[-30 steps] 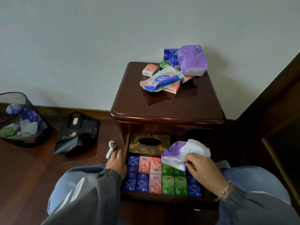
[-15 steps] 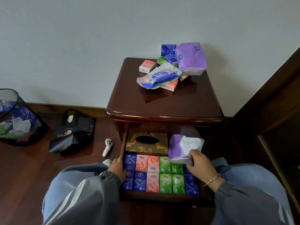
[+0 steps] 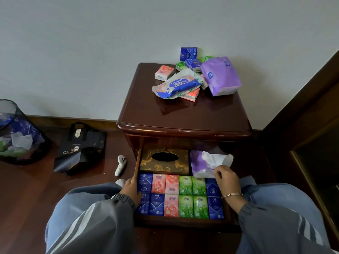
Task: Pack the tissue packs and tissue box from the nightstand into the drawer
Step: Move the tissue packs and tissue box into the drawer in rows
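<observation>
The purple tissue pack (image 3: 205, 162) sits in the 1 o'clock corner of the drawer (image 3: 183, 221), beside the gold tissue box (image 3: 164, 168). The right hand (image 3: 226, 178) pinches its near edge with curled fingers. The left hand (image 3: 131, 189) grips the drawer's 9 o'clock wall.

- Nightstand (image 3: 183, 116): dark glossy wooden top, set against the wall. At its far right lies a loose pile: a purple soft pack (image 3: 220, 76), a blue-and-white wipes pack (image 3: 177, 86), and small blue, green and pink packs partly under them. One pink pack (image 3: 164, 72) lies just left of the pile.
- Drawer (image 3: 183, 221): open. A brown-and-gold tissue box (image 3: 165, 162) sits at back left, with an opened purple pack (image 3: 205, 162) beside it. Two rows of small packs (image 3: 185, 185) in blue, pink and green lie in front.
- Floor (image 3: 27, 189): dark wood. It carries a mesh bin (image 3: 16, 132), a black bag (image 3: 80, 149) and a small white device (image 3: 120, 165).
</observation>
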### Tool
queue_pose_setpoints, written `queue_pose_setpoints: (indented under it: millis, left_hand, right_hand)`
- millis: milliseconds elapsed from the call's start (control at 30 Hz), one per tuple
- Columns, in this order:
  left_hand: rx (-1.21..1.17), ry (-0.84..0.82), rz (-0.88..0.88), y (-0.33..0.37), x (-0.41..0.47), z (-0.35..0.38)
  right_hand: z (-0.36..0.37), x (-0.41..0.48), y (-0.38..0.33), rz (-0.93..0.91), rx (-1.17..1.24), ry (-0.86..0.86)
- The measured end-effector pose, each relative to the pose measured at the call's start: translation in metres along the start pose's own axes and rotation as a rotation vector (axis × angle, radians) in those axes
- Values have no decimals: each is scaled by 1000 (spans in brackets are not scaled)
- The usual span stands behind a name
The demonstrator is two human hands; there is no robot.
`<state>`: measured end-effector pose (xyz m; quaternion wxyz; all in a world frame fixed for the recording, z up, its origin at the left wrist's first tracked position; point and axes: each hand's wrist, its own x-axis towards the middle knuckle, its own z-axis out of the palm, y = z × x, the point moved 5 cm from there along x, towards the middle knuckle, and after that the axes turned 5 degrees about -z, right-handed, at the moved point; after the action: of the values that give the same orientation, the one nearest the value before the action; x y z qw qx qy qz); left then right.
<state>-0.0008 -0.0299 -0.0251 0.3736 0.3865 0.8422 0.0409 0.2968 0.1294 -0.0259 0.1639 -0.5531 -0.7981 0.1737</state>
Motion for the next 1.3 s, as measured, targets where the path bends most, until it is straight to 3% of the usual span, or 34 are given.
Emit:
queue_pose_setpoints:
  millis: [267, 400, 600, 700, 900, 1300]
  left_hand:
    - [31, -16, -14, 3, -4, 0]
    - [16, -13, 0, 4, -5, -1]
    - [32, -14, -11, 4, -5, -1]
    - [25, -26, -12, 5, -6, -1]
    - [27, -23, -6, 5, -6, -2]
    - [46, -52, -46, 4, -1, 0]
  right_hand:
    - [32, 0, 13, -77, 80, -200]
    - [38, 2, 17, -52, 5, -307]
    - [26, 1, 11, -69, -177, -176]
    - [35, -2, 7, -95, -109, -307]
    - [45, 1, 0, -114, -480, -316]
    - [51, 26, 9, 11, -299, -309]
